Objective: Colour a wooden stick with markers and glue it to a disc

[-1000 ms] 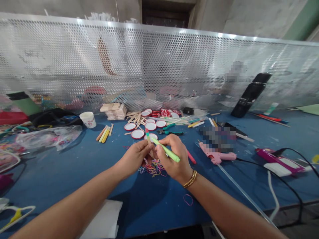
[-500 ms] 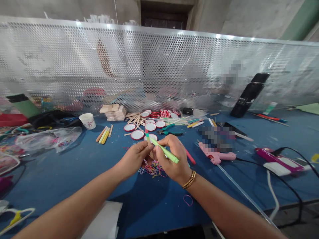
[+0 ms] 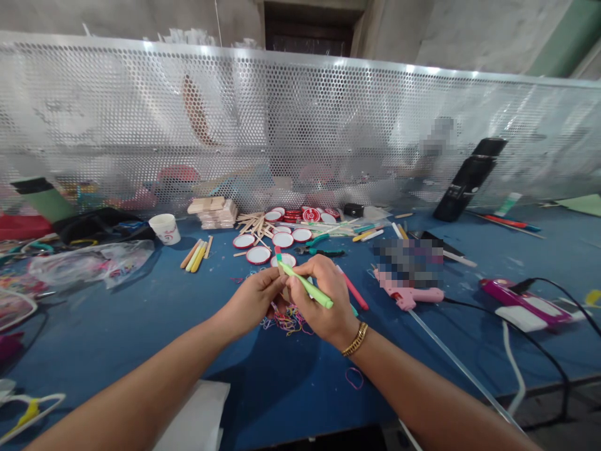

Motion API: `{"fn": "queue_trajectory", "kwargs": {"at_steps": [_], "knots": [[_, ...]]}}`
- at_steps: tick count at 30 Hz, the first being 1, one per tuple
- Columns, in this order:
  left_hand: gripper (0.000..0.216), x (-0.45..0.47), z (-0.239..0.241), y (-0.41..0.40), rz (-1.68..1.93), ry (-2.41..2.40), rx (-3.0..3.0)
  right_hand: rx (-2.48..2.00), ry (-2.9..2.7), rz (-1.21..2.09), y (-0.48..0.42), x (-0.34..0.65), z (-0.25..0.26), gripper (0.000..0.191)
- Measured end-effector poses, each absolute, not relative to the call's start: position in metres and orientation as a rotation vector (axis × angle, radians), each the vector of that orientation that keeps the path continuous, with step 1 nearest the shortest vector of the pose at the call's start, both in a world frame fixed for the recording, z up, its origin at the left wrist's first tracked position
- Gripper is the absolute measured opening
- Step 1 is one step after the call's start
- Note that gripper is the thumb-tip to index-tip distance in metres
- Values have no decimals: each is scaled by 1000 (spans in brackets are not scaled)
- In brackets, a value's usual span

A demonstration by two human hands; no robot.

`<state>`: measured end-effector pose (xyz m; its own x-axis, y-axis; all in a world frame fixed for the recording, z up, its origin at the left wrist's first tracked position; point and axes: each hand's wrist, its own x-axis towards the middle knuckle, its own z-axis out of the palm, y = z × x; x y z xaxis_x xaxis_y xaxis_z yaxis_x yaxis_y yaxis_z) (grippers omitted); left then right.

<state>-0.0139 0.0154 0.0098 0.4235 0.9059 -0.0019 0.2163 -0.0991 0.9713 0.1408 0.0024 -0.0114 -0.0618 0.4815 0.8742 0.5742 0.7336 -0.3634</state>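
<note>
The left hand (image 3: 256, 293) pinches a wooden stick (image 3: 278, 255), its red-and-green end pointing away from the fingers. The right hand (image 3: 326, 297) grips a lime-green marker (image 3: 310, 287), its front end against or just beside the stick. Colourful rubber bands (image 3: 290, 322) lie below both hands, white-faced lids (image 3: 258, 255) beyond them, a red marker (image 3: 354, 289) just right of the right hand.

Left forearm (image 3: 136, 385) and right forearm (image 3: 422, 391) left bare as far as can be seen. Gold-coloured bracelet (image 3: 355, 339) worn on right wrist (image 3: 346, 329): chain style, chunky close-set links, glossy, fitted snugly; any engraving too small to be made out. Left wrist (image 3: 220, 329) unadorned. Left hand (image 3: 256, 294) and right hand (image 3: 326, 297) ungloved; nail detail too blurred to be read.
</note>
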Motion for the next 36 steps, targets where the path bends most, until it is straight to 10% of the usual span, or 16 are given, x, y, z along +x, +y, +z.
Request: {"fn": "queue_trajectory", "kwargs": {"at_steps": [36], "knots": [[39, -15, 9, 15, 798, 1004, 1601, -849, -1692, -92, 2, 138, -12, 4]]}}
